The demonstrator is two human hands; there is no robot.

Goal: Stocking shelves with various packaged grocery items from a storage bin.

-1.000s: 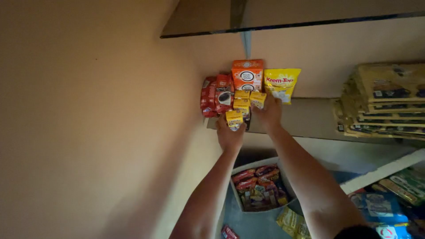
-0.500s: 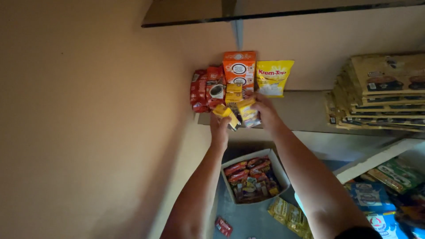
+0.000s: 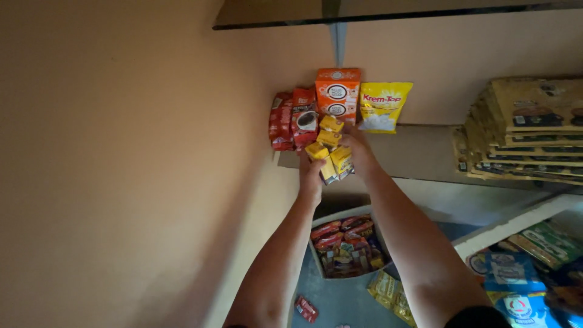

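Observation:
Both arms reach up to a high shelf [image 3: 425, 152] by the wall corner. My left hand [image 3: 311, 173] and my right hand [image 3: 358, 150] together grip a bunch of small yellow packets [image 3: 331, 150] at the shelf's front edge. Behind the packets stand red coffee pouches [image 3: 291, 118], an orange box [image 3: 337, 92] and a yellow bag [image 3: 384, 106] with a white picture on it.
A stack of flat tan boxes [image 3: 528, 130] fills the shelf's right end. A darker shelf [image 3: 395, 11] runs overhead. Below lie an open carton of mixed sachets [image 3: 346, 246], loose yellow packets [image 3: 388, 291], a red sachet [image 3: 307, 308] and blue packs [image 3: 510, 276].
The view has drifted slightly. Both hands stay on the yellow packets, which have shifted a little lower and nearer the shelf's front edge.

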